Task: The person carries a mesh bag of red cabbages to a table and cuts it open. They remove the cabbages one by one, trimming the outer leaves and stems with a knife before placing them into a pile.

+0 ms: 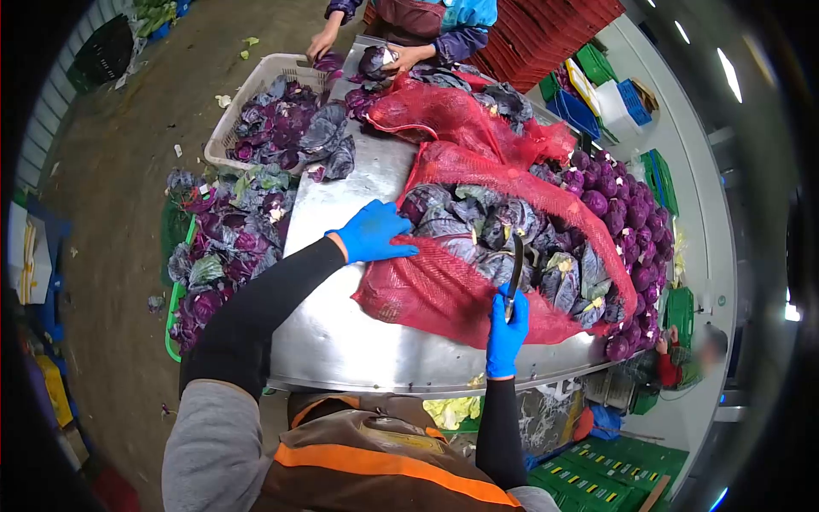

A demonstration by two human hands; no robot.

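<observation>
My left hand (373,232), in a blue glove, grips the near edge of a red mesh bag (426,286) at its opening. The bag lies on its side on a metal table (328,341), slit wide along its length. Inside are several red cabbages (448,232) with dull outer leaves. My right hand (508,333), also blue-gloved, is closed around the handle of a knife (516,269). Its dark, curved blade points away from me, over the cabbages. The handle is mostly hidden in my fist.
A white crate (223,128) of trimmed leaves stands at the table's far left, with a green crate (175,311) of leaves nearer. Peeled red cabbages (627,213) are piled at right. Across the table, a person's hand (408,56) holds a cabbage beside another red mesh bag (452,115).
</observation>
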